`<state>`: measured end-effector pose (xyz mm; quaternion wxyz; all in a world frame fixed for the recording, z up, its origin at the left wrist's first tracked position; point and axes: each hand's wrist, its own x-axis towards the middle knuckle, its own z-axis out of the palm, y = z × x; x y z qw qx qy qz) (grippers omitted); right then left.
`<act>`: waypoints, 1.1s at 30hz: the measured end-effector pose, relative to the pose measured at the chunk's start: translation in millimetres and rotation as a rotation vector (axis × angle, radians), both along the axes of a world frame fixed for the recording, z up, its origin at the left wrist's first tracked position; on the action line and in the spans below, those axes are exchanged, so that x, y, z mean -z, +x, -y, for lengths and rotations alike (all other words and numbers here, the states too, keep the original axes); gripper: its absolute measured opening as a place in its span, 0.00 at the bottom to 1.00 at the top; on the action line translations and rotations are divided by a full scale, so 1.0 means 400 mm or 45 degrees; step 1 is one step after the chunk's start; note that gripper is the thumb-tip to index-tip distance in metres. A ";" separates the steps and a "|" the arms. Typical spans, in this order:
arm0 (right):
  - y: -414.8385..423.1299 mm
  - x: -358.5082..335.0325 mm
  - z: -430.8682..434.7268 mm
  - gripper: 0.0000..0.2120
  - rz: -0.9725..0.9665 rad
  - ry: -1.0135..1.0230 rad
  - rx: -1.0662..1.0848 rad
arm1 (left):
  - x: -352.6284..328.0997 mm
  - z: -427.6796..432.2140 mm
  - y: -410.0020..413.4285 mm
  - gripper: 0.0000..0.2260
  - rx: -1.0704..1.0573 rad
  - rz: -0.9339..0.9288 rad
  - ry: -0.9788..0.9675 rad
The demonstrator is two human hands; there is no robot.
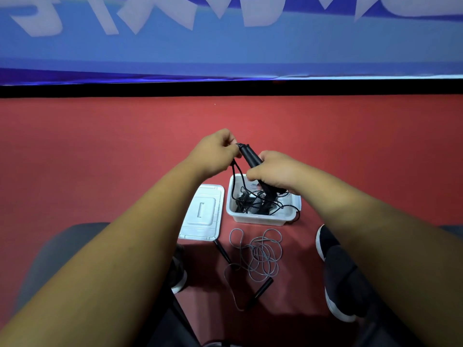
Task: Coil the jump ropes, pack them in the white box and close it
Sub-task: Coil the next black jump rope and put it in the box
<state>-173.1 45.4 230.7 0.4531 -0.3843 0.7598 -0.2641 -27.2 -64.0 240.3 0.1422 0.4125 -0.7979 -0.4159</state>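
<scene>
Black jump rope (250,156), handles paired, cord dangling

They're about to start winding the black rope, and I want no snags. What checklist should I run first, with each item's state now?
1. Right hand grips the black handles: ok.
2. Left hand pinches the black cord by the handle tops: ok.
3. Black cord free of the white box: not ok, it trails into the tangle there.
4. Lid off, beside the box: ok.
5. Grey rope coiled: not ok, loose on the floor.
</scene>
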 end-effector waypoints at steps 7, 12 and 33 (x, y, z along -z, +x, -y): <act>0.004 0.002 0.009 0.03 -0.169 -0.034 -0.029 | -0.017 -0.005 -0.011 0.05 -0.144 -0.119 0.266; -0.006 0.019 0.014 0.08 0.217 -0.010 0.063 | -0.022 0.006 -0.010 0.08 -0.163 -0.180 0.368; -0.032 0.003 0.006 0.14 0.478 -0.013 0.091 | -0.031 0.062 0.061 0.10 0.223 -0.166 0.568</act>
